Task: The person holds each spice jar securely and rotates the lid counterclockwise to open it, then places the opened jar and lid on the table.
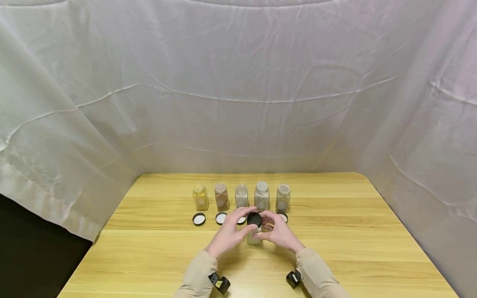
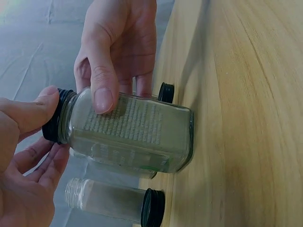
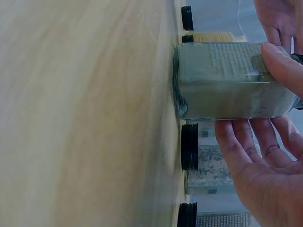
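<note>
A square glass spice jar (image 1: 254, 239) of grey-green powder stands upright on the wooden table, with a black lid (image 1: 254, 219) on its mouth. My left hand (image 1: 232, 230) pinches that lid between thumb and fingers, clearly so in the left wrist view, where the lid (image 2: 57, 117) sits at the jar's neck. Around the jar's body, my right hand (image 1: 280, 234) grips with its thumb on one face and its fingers on another. The right wrist view shows the jar (image 3: 222, 80) with its base at the tabletop. How tightly the lid is screwed cannot be seen.
Behind the hands stands a row of several lidless jars, among them a yellow one (image 1: 201, 198) and a reddish-brown one (image 1: 221, 198). Black lids with white insides, such as the leftmost lid (image 1: 199, 219), lie before them. Pale curtains (image 1: 246, 124) enclose the table (image 1: 149, 256).
</note>
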`<state>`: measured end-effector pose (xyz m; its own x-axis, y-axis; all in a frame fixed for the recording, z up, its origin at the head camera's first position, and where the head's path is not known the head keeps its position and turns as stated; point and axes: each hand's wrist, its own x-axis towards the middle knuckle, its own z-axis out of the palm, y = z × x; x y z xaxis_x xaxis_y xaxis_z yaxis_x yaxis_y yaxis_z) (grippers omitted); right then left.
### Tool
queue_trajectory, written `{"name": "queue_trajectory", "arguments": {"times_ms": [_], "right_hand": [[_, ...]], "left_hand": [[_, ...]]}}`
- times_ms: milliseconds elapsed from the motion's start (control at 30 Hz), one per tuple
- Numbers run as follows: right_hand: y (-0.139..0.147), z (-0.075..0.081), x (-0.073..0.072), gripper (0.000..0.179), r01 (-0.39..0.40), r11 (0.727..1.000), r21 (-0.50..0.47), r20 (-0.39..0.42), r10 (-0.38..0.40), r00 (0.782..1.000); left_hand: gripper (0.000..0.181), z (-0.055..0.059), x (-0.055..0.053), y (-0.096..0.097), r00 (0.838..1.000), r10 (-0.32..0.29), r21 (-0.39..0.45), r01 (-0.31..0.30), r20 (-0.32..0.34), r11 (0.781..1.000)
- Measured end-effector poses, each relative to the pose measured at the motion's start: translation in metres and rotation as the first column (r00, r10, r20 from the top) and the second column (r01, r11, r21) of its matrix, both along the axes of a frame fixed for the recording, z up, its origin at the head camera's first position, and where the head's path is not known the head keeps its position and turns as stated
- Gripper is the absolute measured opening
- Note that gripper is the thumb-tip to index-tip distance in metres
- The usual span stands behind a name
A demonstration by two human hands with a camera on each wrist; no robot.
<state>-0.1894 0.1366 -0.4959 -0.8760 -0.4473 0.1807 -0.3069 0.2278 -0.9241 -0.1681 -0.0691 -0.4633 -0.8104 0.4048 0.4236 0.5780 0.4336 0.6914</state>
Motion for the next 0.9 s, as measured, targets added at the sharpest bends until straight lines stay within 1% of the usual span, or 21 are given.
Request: {"name": "queue_trajectory", "arguments": {"times_ms": [67, 167, 233, 333, 400, 467, 567, 633, 700, 733, 800, 900], "right_hand": [[-0.0002, 0.0002, 0.0001, 0.047, 0.003, 1.0, 0.0, 0.006, -0.003, 1.0], [-0.0002, 0.0005, 0.0, 0.047, 0.003, 1.0, 0.002, 0.002, -0.003, 1.0], [-0.0001, 0.0005, -0.0004, 0.047, -0.003, 1.0, 0.001, -0.008, 0.003, 1.0], [-0.0003, 0.0006, -0.0003, 0.046, -0.003, 1.0, 0.001, -0.006, 0.003, 1.0], [-0.0004, 0.0002, -0.0003, 0.047, 0.0, 1.0, 0.001, 0.001, 0.0, 1.0], [-0.0006, 0.0002, 0.0, 0.048, 0.007, 1.0, 0.004, 0.011, -0.007, 1.0], [-0.0004, -0.0001, -0.0004, 0.048, 0.005, 1.0, 0.007, 0.003, -0.005, 1.0], [-0.0006, 0.0001, -0.0004, 0.047, 0.007, 1.0, 0.009, 0.002, -0.007, 1.0], [-0.0005, -0.0003, -0.0004, 0.046, 0.006, 1.0, 0.011, -0.004, -0.006, 1.0], [-0.0003, -0.0004, -0.0004, 0.046, 0.005, 1.0, 0.013, -0.01, -0.005, 1.0], [0.0, -0.0005, -0.0002, 0.046, 0.006, 1.0, 0.011, -0.011, -0.006, 1.0], [0.0, -0.0004, -0.0006, 0.047, 0.004, 1.0, 0.008, -0.016, -0.004, 1.0]], "left_hand": [[0.05, -0.0005, -0.0003, 0.0007, 1.0, 0.013, -0.001, -0.013, 0.014, 1.0], [0.051, -0.0011, -0.0006, 0.0006, 0.999, 0.009, -0.001, -0.009, 0.032, 1.0], [0.051, -0.0019, -0.0013, -0.0003, 0.999, -0.022, 0.005, 0.022, 0.029, 1.0], [0.049, -0.0014, -0.0013, -0.0022, 0.996, -0.083, 0.009, 0.083, 0.018, 0.997], [0.046, -0.0006, -0.0012, -0.0029, 0.994, -0.111, 0.01, 0.111, 0.01, 0.994], [0.044, 0.0, -0.001, -0.0026, 0.994, -0.112, 0.01, 0.112, -0.005, 0.994], [0.044, -0.0001, -0.0008, -0.0008, 0.997, -0.072, 0.014, 0.073, -0.017, 0.997], [0.047, -0.0009, -0.0006, 0.0003, 0.999, -0.04, 0.022, 0.04, -0.009, 0.999], [0.05, -0.0014, -0.0003, 0.0008, 1.0, -0.021, 0.022, 0.021, 0.012, 1.0], [0.051, -0.0018, -0.0003, 0.0008, 1.0, -0.02, 0.017, 0.019, 0.018, 1.0], [0.052, -0.002, -0.0002, 0.0003, 0.999, -0.04, 0.015, 0.04, 0.031, 0.999], [0.049, -0.0019, -0.0005, -0.0008, 0.996, -0.082, 0.006, 0.082, 0.019, 0.997]]}}
